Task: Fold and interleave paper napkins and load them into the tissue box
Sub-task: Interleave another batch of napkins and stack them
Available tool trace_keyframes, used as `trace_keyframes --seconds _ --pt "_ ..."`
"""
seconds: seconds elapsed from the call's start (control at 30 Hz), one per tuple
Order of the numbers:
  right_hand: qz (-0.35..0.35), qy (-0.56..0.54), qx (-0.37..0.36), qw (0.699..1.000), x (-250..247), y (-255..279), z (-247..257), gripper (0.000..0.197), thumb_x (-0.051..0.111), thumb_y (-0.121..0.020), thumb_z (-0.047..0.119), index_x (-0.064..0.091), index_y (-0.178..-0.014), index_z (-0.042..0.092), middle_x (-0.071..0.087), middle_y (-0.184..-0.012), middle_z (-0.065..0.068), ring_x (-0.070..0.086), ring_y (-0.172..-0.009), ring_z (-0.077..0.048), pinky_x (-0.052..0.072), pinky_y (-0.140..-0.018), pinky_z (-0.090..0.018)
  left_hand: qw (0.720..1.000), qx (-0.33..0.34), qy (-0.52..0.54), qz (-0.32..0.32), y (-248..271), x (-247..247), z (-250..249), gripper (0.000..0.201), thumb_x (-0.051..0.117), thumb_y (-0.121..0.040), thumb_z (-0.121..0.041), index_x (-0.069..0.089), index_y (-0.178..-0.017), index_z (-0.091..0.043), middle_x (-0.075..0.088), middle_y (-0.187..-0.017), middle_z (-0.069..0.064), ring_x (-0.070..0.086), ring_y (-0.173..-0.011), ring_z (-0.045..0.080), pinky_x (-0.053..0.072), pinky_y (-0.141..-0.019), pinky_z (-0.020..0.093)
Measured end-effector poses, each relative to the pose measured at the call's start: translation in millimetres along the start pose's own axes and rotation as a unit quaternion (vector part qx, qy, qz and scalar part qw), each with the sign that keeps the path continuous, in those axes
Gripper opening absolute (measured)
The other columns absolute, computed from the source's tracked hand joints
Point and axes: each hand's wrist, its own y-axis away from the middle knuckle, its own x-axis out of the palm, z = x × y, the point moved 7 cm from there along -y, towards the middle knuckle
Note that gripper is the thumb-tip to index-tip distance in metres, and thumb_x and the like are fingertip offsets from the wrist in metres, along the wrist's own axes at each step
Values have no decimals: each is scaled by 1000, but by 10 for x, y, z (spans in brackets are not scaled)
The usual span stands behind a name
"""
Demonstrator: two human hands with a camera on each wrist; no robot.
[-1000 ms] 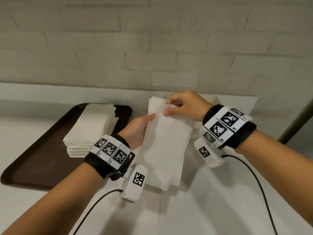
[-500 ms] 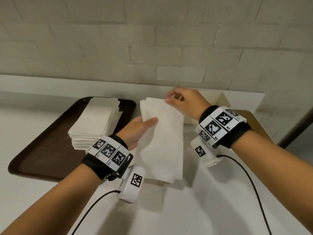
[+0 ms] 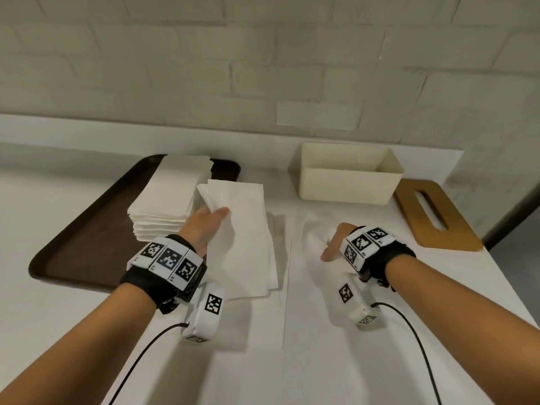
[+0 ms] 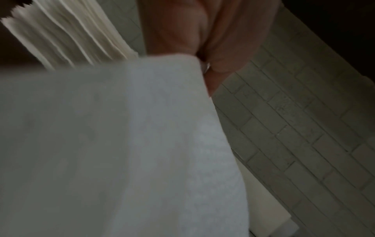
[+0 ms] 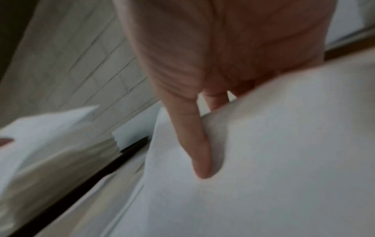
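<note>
My left hand grips a bundle of folded white napkins from its left edge, thumb on top, just above the table. In the left wrist view the bundle fills the frame below the fingers. To the right and apart from the bundle, my right hand pinches a single white napkin, blurred by motion. A long finger lies on that napkin. The cream tissue box stands open at the back, right of centre.
A brown tray on the left carries a stack of napkins. The wooden lid with a slot lies flat right of the box. A brick wall runs behind, and the table edge drops off at the far right.
My right hand has left the top of the bundle and swung down to the right with one napkin. The left hand keeps its grip. The open box has come into view.
</note>
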Motion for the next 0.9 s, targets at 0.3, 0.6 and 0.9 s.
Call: trace_keyframes --seconds 0.3,0.6,0.9 --pt "19 -455 -134 880 -471 471 634 69 72 -76 6 39 -136 14 55 -126 -7 59 -107 -23 48 -94 -35 996 -39 75 22 -53 16 129 36 38 -98 -12 41 -133 -3 51 -132 19 51 -113 33 39 -98 41" --pt "28 -454 -183 872 -44 514 1273 92 69 -76 -5 14 -148 13 46 -140 -8 47 -127 -22 38 -103 -28 970 -60 217 89 -4 87 361 42 28 -101 -30 46 -134 -11 57 -131 12 53 -118 29 43 -97 40" --pt "59 -427 -149 890 221 446 1378 102 74 -74 7 5 -149 14 46 -141 -10 48 -126 -24 39 -107 -38 972 -70 200 104 25 17 473 40 37 -98 -32 51 -127 -8 64 -111 14 60 -97 27 47 -88 41"
